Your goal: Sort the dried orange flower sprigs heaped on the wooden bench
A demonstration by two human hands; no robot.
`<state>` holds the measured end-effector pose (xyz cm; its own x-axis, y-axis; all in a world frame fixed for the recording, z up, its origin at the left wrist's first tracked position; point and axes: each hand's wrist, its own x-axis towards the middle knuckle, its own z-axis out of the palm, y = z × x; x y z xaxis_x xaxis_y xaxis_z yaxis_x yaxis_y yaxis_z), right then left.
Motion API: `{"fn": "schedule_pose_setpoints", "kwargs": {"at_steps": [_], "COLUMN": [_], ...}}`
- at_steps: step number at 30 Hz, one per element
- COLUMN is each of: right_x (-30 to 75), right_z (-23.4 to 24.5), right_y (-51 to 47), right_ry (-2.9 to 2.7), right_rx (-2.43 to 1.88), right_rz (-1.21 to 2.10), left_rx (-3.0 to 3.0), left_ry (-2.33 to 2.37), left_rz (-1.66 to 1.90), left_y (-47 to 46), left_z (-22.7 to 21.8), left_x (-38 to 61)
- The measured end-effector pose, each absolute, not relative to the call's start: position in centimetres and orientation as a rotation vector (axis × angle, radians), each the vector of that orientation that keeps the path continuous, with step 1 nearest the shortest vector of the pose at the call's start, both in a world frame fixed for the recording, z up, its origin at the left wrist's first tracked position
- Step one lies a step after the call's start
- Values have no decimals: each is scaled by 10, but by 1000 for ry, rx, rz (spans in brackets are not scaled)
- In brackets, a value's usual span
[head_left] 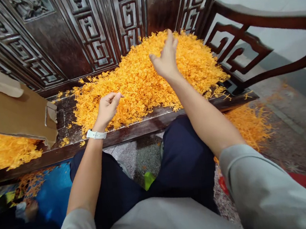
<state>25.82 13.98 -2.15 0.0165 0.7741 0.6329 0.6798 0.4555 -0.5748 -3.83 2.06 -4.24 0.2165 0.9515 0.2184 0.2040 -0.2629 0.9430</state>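
A big heap of small orange plastic-looking flower pieces (140, 80) covers much of the dark carved wooden bench (140, 125). My left hand (108, 108), with a pale watch strap (96, 134) at its wrist, is over the front left part of the heap. Its fingers are curled together in a pinch, and whatever is between them is too small to make out. Farther right, my right hand (165, 58) reaches over the upper part of the heap. Its thumb and fingers are spread apart, with nothing visible in them.
At left, a torn cardboard box (9, 106) stands on the bench beside a second orange pile (9, 149). The bench's curved armrest (270, 22) bounds the right side. More orange pieces (250, 124) lie on the floor. Part of another person shows at lower left, near a blue surface (53, 193).
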Motion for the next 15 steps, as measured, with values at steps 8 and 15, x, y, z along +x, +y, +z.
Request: {"fn": "schedule_pose_setpoints", "kwargs": {"at_steps": [8,15], "right_x": [181,184], "right_z": [3,9], "right_y": [74,85], "right_ry": [-2374,-1964], "right_rx": [-807,-784], "right_rz": [721,890], "left_rx": [1763,1822], "left_ry": [1137,1152], "left_rz": [1263,1028], "left_y": [28,41], "left_z": [-49,-78], "left_x": [-32,-40]}}
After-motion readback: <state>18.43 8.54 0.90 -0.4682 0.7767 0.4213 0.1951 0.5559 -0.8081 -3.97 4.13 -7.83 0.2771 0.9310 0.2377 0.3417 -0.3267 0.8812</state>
